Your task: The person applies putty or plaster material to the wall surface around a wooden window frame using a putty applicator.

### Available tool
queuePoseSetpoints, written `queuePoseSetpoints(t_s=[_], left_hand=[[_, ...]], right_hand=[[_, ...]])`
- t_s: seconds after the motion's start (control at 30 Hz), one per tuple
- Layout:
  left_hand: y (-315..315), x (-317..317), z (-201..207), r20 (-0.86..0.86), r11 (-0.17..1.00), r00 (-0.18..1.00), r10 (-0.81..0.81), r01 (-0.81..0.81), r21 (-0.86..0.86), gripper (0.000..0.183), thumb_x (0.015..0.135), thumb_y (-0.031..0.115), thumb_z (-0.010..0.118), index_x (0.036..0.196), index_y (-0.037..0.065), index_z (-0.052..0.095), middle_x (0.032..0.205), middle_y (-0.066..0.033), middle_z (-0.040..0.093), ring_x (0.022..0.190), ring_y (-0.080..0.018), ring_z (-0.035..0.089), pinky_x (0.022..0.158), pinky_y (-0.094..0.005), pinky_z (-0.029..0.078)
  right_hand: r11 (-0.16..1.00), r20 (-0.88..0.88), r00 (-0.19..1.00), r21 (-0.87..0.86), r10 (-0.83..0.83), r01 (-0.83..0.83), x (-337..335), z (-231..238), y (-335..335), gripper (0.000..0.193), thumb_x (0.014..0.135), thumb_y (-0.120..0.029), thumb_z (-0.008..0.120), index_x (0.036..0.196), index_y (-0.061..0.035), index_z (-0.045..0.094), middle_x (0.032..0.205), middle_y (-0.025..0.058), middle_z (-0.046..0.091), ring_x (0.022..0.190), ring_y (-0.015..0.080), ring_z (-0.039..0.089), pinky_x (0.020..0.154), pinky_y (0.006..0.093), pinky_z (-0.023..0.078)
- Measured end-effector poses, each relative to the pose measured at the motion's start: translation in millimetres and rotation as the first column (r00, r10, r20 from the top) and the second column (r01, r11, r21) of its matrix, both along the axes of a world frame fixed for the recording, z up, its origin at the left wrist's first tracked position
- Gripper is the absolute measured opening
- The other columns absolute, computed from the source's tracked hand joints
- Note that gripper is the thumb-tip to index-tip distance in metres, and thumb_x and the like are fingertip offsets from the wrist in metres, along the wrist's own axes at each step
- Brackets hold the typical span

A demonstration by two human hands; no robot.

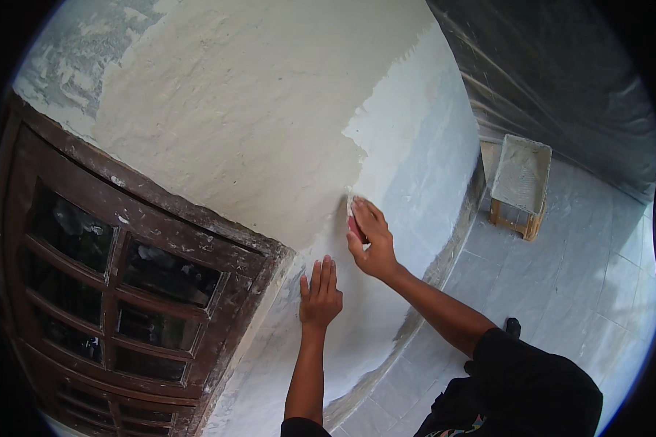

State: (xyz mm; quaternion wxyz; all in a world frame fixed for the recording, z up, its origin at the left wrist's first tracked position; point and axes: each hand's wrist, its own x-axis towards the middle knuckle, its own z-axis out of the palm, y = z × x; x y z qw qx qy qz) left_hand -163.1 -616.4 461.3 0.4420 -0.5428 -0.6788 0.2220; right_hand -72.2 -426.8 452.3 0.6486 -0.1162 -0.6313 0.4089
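Note:
My right hand is closed around a small red putty scraper smeared with pale filler. The scraper is against the wall, by the edge of a cream coat of filler. Its blade is mostly hidden by my fingers. To the left and lower, my left hand rests on the wall with its fingers stretched out and nothing held. The cream coat covers much of the upper wall and looks uneven, with a ragged right edge against whiter plaster.
A dark brown wooden door with glass panes, spotted with white, is at the left. On the grey tiled floor, a filler-smeared tray sits on a small wooden stool. Plastic sheeting hangs at the upper right.

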Motion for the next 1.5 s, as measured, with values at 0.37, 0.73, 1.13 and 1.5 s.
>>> queuePoseSetpoints(t_s=[0.37,0.73,1.13,1.5], left_hand=[[0.7,2.2,-1.8,-0.016,1.000,1.000,0.018,-0.018,-0.015,0.064,0.083,0.024,0.051,0.145,0.011,0.055,0.159,-0.0024,0.045,0.148,-0.0199,0.039,0.124,-0.0519,0.014],[1.7,2.0,-2.8,-0.012,1.000,1.000,0.012,-0.012,-0.004,0.064,0.083,0.024,0.051,0.146,0.011,0.055,0.159,-0.0025,0.045,0.149,-0.0208,0.038,0.124,-0.0529,0.013],[7.8,5.3,-3.0,-0.033,1.000,0.999,-0.001,0.001,0.006,0.063,0.083,0.024,0.050,0.145,0.012,0.056,0.159,-0.0016,0.045,0.149,-0.0201,0.039,0.125,-0.0521,0.012],[4.5,2.7,-1.6,-0.032,1.000,0.999,0.011,-0.011,-0.003,0.063,0.084,0.025,0.051,0.146,0.011,0.055,0.160,-0.0033,0.043,0.150,-0.0218,0.036,0.125,-0.0528,0.012]], right_hand=[[0.998,0.103,0.992,-0.004,-0.070,0.070,-27.0,-51.1,-4.3,0.058,0.085,-0.011,0.066,0.139,0.0075,0.054,0.146,0.0264,0.052,0.140,0.0413,0.045,0.111,0.0522,0.034],[0.994,0.154,0.983,0.061,-0.097,0.088,-27.1,-42.7,5.6,0.058,0.086,-0.014,0.067,0.139,0.0061,0.054,0.148,0.0249,0.050,0.143,0.0400,0.042,0.114,0.0495,0.030],[0.957,0.009,0.957,-0.003,-0.290,0.290,-50.1,25.7,77.6,0.056,0.089,-0.013,0.066,0.139,0.0076,0.053,0.148,0.0253,0.050,0.141,0.0417,0.042,0.112,0.0521,0.032],[0.971,-0.134,0.963,-0.079,-0.234,0.225,-31.2,37.3,70.0,0.053,0.087,-0.010,0.068,0.136,0.0063,0.057,0.143,0.0258,0.055,0.137,0.0414,0.047,0.111,0.0504,0.035]])
